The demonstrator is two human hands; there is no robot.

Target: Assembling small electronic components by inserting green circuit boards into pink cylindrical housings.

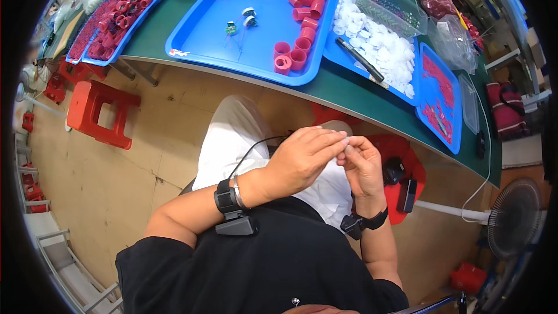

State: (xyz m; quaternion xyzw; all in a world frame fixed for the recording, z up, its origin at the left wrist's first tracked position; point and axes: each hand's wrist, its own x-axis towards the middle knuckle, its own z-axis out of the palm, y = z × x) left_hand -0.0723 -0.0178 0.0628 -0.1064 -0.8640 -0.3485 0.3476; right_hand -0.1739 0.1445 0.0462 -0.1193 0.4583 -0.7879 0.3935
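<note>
Over my lap, my left hand (303,158) and my right hand (364,167) meet at the fingertips. The fingers of both are pinched together, and whatever small thing sits between them is too hidden to make out. Beyond my hands lies a blue tray (197,38) on the table. Along its right side and far edge stand several dark red plastic cups (298,58). Small green circuit boards with thin wires (231,28) and round white-and-dark parts (249,16) rest in its middle.
A second blue tray holds white round caps (372,38), with a black pen (360,60) across it and a clear plastic box (389,6) at its far end. Small pink parts (437,87) fill a tray farther right. Red stools (103,113) and a fan (514,218) stand around.
</note>
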